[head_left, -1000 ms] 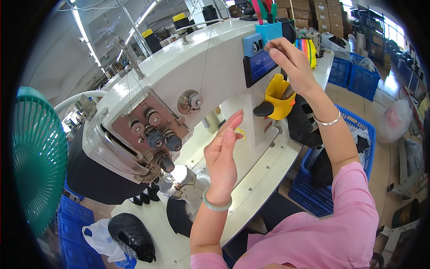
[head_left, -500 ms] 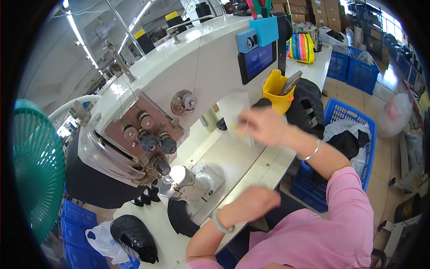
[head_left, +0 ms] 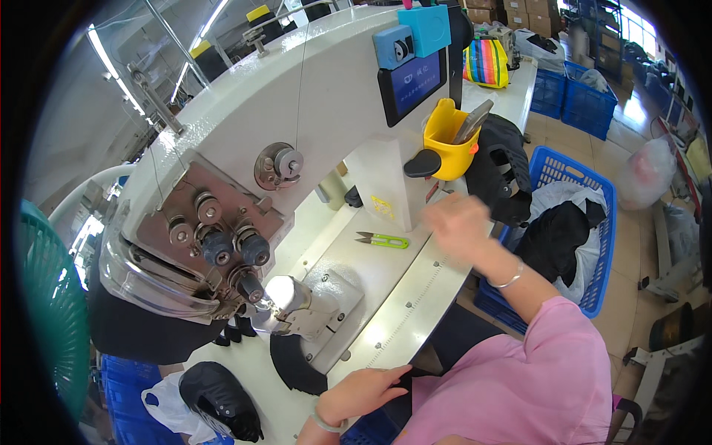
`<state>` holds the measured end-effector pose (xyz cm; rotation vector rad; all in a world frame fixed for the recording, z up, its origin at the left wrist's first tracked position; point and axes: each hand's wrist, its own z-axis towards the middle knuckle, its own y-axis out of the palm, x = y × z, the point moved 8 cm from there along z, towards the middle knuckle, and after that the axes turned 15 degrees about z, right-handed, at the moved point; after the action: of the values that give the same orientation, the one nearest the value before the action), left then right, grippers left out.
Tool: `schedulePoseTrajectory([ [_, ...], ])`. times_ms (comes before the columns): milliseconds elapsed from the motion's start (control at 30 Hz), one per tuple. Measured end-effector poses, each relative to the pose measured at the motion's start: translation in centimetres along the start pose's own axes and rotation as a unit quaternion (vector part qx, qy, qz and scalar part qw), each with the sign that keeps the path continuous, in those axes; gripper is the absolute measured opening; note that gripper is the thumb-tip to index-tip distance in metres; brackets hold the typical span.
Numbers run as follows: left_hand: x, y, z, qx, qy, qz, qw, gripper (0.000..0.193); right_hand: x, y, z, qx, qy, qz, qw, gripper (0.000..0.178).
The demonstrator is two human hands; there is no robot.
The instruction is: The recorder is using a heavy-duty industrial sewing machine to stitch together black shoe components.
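Observation:
My left hand [head_left: 362, 394] is at the table's front edge with its fingers stretched out and nothing visible in it. My right hand [head_left: 457, 228] hovers over the right end of the sewing machine bed [head_left: 386, 278]; motion smears its fingers, so I cannot tell whether it holds anything. Beside it on the bed lie green-handled thread snips [head_left: 383, 240], blades toward the left. The sewing machine's white arm [head_left: 319, 96] rises beyond both hands. A curved black piece [head_left: 297, 365] rests against the machine's round lower arm [head_left: 300, 308], left of my left hand.
A yellow cup [head_left: 449, 152] with a grey tool stands behind my right hand, next to black shoe-like pieces [head_left: 501, 167]. At right is a blue basket [head_left: 610, 237] holding black pieces. A black shoe upper [head_left: 219, 400] lies front left; a green fan [head_left: 52, 304] stands far left.
My right hand has moved right and nearer, and the thread snips now show on the bed. My left hand has come down and left, its fingers straightened. The whole view has shifted slightly.

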<state>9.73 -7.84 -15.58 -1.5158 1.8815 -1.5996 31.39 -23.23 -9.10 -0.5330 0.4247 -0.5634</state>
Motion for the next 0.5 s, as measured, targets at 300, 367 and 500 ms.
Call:
schedulePoseTrajectory([
  [300, -4.6, -4.0, -4.7, 0.147, -0.106, -0.102, 0.978, 0.036, 20.9, -7.0, -6.2, 0.007, 0.278, -0.037, 0.960, 0.067],
  [367, -8.4, -5.0, -7.9, 0.238, -0.241, -0.136, 0.931, 0.032, 17.1, -8.2, -4.6, -0.004, 0.306, -0.082, 0.949, 0.047],
  [500, -13.7, -4.5, -13.2, 0.370, -0.376, -0.107, 0.843, 0.037, 8.3, -10.5, -3.5, -0.073, 0.310, -0.170, 0.933, 0.033],
])
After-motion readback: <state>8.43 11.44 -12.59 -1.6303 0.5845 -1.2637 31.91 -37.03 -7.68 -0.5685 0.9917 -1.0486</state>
